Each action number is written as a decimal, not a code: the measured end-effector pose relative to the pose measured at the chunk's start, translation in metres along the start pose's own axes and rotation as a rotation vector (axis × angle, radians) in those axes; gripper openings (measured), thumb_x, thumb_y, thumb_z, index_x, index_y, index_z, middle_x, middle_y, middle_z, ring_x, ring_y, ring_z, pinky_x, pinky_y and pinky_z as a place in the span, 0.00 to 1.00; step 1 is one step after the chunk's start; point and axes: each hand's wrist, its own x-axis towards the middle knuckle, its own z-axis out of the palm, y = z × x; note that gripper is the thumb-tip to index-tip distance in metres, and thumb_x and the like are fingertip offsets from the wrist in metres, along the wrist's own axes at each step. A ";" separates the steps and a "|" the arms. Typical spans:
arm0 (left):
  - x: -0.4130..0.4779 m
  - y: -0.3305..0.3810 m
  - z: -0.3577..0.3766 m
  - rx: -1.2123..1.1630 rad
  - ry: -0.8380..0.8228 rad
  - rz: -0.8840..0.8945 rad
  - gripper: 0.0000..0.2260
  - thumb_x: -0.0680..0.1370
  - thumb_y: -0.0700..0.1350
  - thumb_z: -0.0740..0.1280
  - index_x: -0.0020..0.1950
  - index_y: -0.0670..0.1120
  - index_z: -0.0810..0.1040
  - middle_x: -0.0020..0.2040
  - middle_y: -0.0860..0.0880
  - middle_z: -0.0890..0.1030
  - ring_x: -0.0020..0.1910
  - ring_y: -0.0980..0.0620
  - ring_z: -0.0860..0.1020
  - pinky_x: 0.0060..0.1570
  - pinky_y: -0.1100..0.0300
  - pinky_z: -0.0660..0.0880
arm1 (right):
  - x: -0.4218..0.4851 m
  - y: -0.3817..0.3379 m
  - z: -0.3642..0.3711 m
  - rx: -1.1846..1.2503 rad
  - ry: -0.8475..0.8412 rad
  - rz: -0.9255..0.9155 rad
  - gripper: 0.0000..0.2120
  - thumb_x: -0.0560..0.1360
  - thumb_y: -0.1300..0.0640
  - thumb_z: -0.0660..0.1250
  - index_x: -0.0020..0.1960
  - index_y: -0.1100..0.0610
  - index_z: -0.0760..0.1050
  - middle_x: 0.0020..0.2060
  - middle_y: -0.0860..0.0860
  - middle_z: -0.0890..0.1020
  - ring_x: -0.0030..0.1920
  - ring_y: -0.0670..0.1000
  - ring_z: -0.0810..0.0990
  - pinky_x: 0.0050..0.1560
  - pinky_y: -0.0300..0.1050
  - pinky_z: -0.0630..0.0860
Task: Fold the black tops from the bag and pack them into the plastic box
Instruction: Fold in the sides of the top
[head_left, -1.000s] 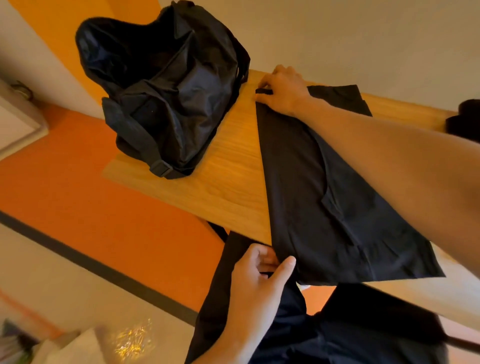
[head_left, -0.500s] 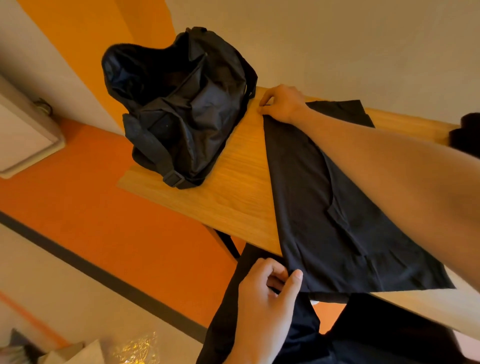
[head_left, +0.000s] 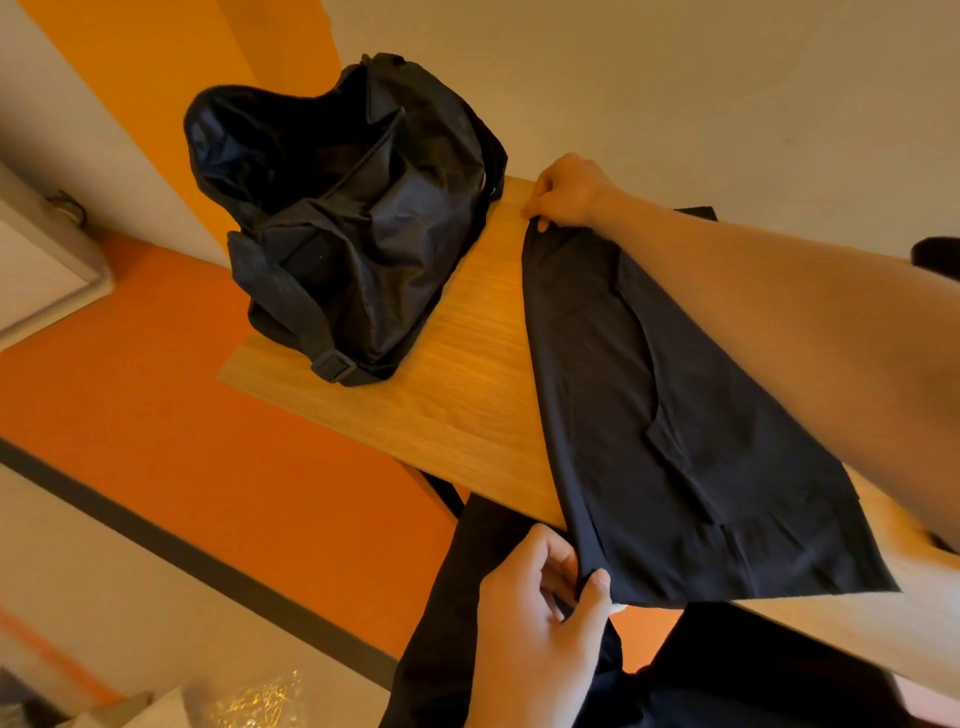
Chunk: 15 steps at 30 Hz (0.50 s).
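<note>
Step in hand: folding, as judged from one black top (head_left: 649, 415) spread long and narrow on the wooden table (head_left: 467, 389), already doubled over with a sleeve tucked inside.

Black top, position: flat on the tabletop, running from the far edge to the near edge, with the near corner lifted slightly off the table; just beside the black bag (head_left: 343, 223) but not touching it.

Left hand (head_left: 535, 618): at the near left corner of the top, thumb and curled fingers (head_left: 558, 564) pinching the cloth right at the table's edge.

Right hand (head_left: 566, 195): reached across to the far left corner, fingers (head_left: 540, 210) curled down and nipping the cloth there, forearm lying over the right half of the garment.

Black bag: slumped open at the far left end of the table; contents too dark to tell.

Plastic box: not in view.

Progress: early to middle, probably; one top part-folded, nothing seen packed.

Next move, likely: carrying the pinched left edge over towards the right for another lengthwise fold, or drawing it taut to smooth it.

Needs: both corners lifted together and kept level, light tension between the hands, right forearm cleared off the cloth first.

Risk: thin, limp fabric sagging in the middle, or the tucked sleeve slipping out.
</note>
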 end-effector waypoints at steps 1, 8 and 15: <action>-0.001 0.001 0.002 0.004 0.014 0.039 0.14 0.75 0.40 0.74 0.37 0.51 0.72 0.30 0.62 0.76 0.31 0.60 0.75 0.33 0.70 0.68 | 0.000 0.000 -0.005 0.014 -0.005 0.000 0.10 0.79 0.55 0.70 0.50 0.63 0.83 0.35 0.50 0.82 0.35 0.43 0.77 0.49 0.41 0.77; 0.002 0.008 0.022 0.026 0.118 0.434 0.07 0.73 0.46 0.70 0.41 0.54 0.72 0.34 0.59 0.72 0.30 0.58 0.73 0.35 0.71 0.69 | -0.007 0.001 -0.049 0.027 0.012 -0.040 0.05 0.80 0.63 0.68 0.46 0.56 0.76 0.40 0.54 0.82 0.34 0.46 0.80 0.35 0.38 0.76; 0.016 0.024 0.062 0.043 0.063 0.753 0.04 0.75 0.39 0.73 0.46 0.44 0.80 0.43 0.52 0.76 0.37 0.55 0.75 0.33 0.59 0.74 | -0.021 0.034 -0.093 0.076 0.072 -0.007 0.06 0.82 0.62 0.66 0.57 0.57 0.72 0.41 0.54 0.79 0.36 0.50 0.80 0.38 0.43 0.80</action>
